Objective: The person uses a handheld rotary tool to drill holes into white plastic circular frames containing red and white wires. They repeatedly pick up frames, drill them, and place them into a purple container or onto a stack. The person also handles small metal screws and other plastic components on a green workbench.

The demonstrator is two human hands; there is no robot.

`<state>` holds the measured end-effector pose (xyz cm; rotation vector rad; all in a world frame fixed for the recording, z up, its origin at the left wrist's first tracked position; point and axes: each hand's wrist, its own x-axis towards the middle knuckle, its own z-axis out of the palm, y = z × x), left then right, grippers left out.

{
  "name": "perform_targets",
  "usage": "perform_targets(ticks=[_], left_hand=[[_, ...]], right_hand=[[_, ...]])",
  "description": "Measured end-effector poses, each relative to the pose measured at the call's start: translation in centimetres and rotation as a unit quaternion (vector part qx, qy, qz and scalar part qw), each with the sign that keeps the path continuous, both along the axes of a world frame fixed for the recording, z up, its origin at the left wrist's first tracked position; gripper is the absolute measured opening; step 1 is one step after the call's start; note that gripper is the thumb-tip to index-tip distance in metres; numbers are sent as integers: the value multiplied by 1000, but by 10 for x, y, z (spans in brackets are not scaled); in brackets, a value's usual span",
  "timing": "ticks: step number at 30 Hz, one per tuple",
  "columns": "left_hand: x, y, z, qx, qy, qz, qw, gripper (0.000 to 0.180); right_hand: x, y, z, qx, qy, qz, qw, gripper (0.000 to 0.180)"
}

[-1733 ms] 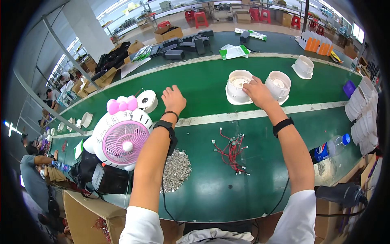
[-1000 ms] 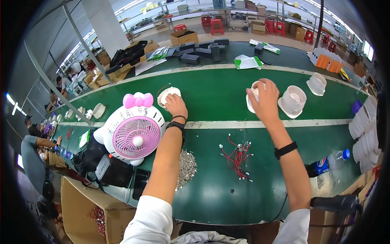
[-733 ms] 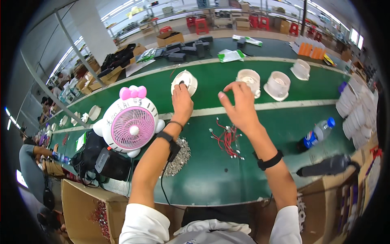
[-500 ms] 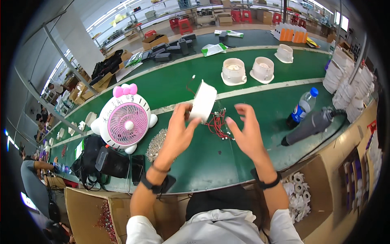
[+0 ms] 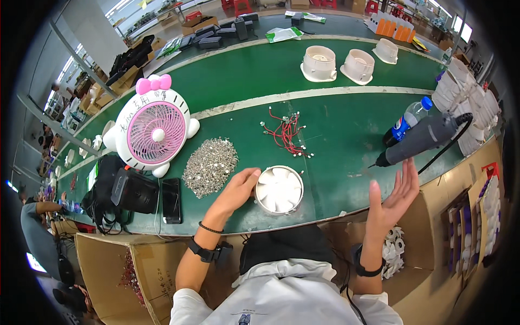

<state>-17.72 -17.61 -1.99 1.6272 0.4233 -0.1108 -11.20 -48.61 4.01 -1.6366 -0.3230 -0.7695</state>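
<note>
A round white fan housing (image 5: pixel 279 190), its blades facing up, rests on the green bench close to the front edge. My left hand (image 5: pixel 239 190) grips its left rim between thumb and fingers. Off to the right, my right hand (image 5: pixel 397 197) is raised with fingers spread and nothing in it, just below a grey electric screwdriver (image 5: pixel 420 142). The screwdriver's tip points left, and its dark cord trails from the far end. Beyond the housing lies a tangle of red wires (image 5: pixel 287 135) with small connectors. A heap of small metal parts (image 5: pixel 210 167) lies beyond my left hand.
A white and pink fan (image 5: pixel 157 132), a black box-shaped device (image 5: pixel 135 189) and a phone (image 5: pixel 171 200) occupy the left. A blue-capped bottle (image 5: pixel 407 122) stands behind the screwdriver. White housings (image 5: pixel 319 65) stand farther back; stacked white parts (image 5: pixel 468 103) line the right.
The white housing has come down from mid-air onto the bench near me, blades up. My right hand has moved right, toward the screwdriver. The view has shifted too.
</note>
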Motion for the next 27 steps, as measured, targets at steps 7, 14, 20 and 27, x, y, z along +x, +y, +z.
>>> perform_targets(ticks=[7, 14, 20, 27], left_hand=[[-13, -31, 24, 389, -218, 19, 895, 40], [-45, -46, 1, 389, -268, -70, 879, 38], [-42, -61, -25, 399, -328, -6, 856, 31], [-41, -62, -30, 367, -342, 24, 865, 29]], right_hand=[[67, -12, 42, 82, 3, 108, 991, 57], [42, 37, 60, 205, 9, 297, 933, 33], [-17, 94, 36, 54, 98, 370, 922, 34], [-21, 109, 26, 141, 135, 485, 853, 34]])
